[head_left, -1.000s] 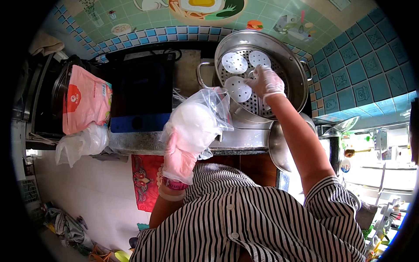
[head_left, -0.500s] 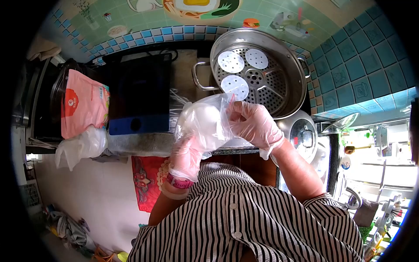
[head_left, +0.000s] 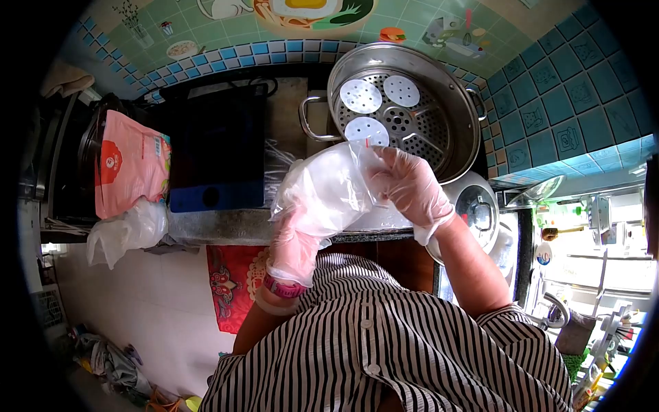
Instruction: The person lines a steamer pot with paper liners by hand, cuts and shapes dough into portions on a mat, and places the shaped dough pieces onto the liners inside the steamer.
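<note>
In front of me is a clear plastic bag (head_left: 322, 185) with something white inside, its exact kind blurred by the plastic. My left hand (head_left: 296, 237), in a clear disposable glove, is closed around the bag's lower left part. Gloved too, my right hand (head_left: 414, 189) pinches the bag's right edge, near a small red mark. Just beyond the bag stands a large steel steamer pot (head_left: 461, 130) with a perforated rack (head_left: 429, 130). Three round white perforated liners lie on the rack: one at left (head_left: 360, 96), one at right (head_left: 401, 90), and a nearer one (head_left: 366, 129), partly hidden by the bag.
Left of the pot lies a black induction cooker (head_left: 216, 144). A pink package (head_left: 130, 165) and a crumpled white plastic bag (head_left: 130, 230) sit farther left. A steel lid (head_left: 477, 213) rests right of my right hand. Tiled walls (head_left: 549, 117) bound the counter.
My right hand has shifted slightly right and its fingers have turned on the bag's edge. The bag looks more spread out, and its white contents show less distinctly.
</note>
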The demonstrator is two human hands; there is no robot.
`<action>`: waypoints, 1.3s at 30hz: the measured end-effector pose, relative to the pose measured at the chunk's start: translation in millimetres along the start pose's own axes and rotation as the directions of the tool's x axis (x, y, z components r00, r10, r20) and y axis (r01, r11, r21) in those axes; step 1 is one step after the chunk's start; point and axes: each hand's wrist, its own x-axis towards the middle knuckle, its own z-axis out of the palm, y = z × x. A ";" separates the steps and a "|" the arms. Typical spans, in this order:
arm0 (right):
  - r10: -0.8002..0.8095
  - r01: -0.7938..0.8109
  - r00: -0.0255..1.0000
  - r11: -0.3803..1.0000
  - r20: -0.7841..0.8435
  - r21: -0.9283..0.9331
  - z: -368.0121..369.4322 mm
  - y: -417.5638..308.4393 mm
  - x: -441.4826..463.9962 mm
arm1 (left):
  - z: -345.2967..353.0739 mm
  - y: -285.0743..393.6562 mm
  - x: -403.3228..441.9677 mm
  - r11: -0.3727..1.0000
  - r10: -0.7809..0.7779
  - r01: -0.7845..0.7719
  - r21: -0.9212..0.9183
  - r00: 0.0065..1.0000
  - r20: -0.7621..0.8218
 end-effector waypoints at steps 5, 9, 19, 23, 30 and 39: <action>0.144 -0.164 0.985 0.948 0.091 0.274 -27.5 -6.2 10.5 | 1.2 2.3 0.7 0.998 -0.045 0.045 -0.039 0.999 0.009; 0.184 -0.194 0.980 0.967 0.073 0.164 -69.1 14.7 36.2 | -4.5 5.5 2.8 0.997 -0.066 0.067 -0.046 0.998 0.019; 0.422 -0.296 0.907 0.668 0.019 -0.683 -104.5 78.9 98.6 | -10.3 11.3 3.3 0.995 -0.052 0.058 -0.082 0.996 0.078; 0.489 -0.310 0.870 0.455 -0.056 -0.835 -100.8 68.7 98.5 | -12.5 11.8 2.9 0.993 -0.059 0.066 -0.094 0.995 0.077; 0.444 -0.292 0.890 0.388 -0.101 -0.874 -99.9 60.9 95.7 | -9.2 11.9 3.3 0.993 -0.066 0.074 -0.095 0.994 0.086; -0.029 0.042 0.995 0.988 0.093 -0.149 -66.3 -5.7 22.3 | -7.6 5.1 3.6 0.996 -0.075 0.077 -0.036 0.996 0.039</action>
